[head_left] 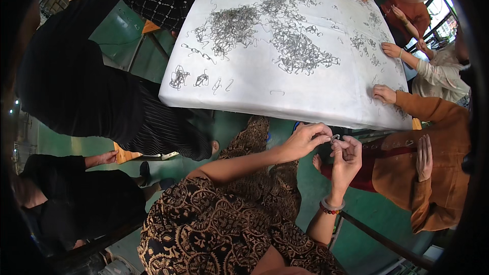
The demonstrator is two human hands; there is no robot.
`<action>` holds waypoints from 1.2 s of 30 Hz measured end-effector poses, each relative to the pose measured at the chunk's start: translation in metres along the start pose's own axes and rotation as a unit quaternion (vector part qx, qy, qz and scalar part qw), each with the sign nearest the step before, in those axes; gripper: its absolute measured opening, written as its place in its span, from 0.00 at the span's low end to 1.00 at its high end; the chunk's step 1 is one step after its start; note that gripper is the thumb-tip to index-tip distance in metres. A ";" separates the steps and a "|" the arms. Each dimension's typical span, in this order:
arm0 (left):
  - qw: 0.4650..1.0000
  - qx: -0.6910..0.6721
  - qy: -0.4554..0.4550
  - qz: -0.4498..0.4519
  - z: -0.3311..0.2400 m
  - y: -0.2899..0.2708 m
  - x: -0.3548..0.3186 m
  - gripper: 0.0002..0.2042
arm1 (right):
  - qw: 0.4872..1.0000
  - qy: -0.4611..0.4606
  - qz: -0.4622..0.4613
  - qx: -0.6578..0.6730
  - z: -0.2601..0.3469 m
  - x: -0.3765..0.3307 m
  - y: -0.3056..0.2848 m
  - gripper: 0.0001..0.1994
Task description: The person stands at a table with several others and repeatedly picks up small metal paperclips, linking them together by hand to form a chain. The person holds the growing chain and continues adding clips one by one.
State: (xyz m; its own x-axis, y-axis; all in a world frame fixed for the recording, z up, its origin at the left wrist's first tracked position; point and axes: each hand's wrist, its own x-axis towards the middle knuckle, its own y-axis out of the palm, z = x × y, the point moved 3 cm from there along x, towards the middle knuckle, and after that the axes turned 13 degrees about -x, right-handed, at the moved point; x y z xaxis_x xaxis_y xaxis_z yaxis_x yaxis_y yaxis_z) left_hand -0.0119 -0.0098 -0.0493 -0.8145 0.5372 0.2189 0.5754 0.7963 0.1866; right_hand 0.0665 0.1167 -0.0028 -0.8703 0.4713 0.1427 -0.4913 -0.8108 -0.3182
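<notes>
Beyond the near edge of a white-covered table [249,81], my two hands meet over my lap. My left hand [304,141] pinches one side of a small metal wire hook [335,138]. The fingers of my right hand [347,160] are curled around the hook's other side, so its full shape is partly covered. A beaded bracelet and a pale bangle circle my right wrist. On the table lie large loose piles of similar dark wire hooks [300,51]. One lone hook [277,91] rests near the front edge.
Small hook clusters [179,78] sit at the table's near left corner. People surround the table: one in black [76,86] at left, one in a brown top [423,158] at right, with a hand [384,94] on the tabletop. A dark metal bar [384,242] runs by my right arm.
</notes>
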 end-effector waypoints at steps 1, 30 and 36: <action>1.000 0.012 0.011 0.005 -0.004 -0.001 -0.001 0.07 | 1.000 -0.001 -0.013 -0.010 0.000 -0.001 0.002 0.11; 0.974 0.210 0.053 -0.066 0.003 -0.160 0.079 0.11 | 0.995 -0.061 -0.024 0.070 0.002 0.008 0.038 0.08; 0.839 0.526 0.060 -0.127 0.064 -0.308 0.188 0.09 | 0.997 -0.042 -0.008 0.063 -0.008 0.015 0.037 0.08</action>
State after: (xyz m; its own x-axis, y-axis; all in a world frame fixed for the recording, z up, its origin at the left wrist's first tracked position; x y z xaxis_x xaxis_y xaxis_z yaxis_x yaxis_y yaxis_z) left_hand -0.3467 -0.1362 -0.1270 -0.8516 0.3311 0.4063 -0.0506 0.7197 -0.6924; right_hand 0.0357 0.0966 -0.0194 -0.8591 0.4587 0.2270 -0.5017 -0.8426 -0.1957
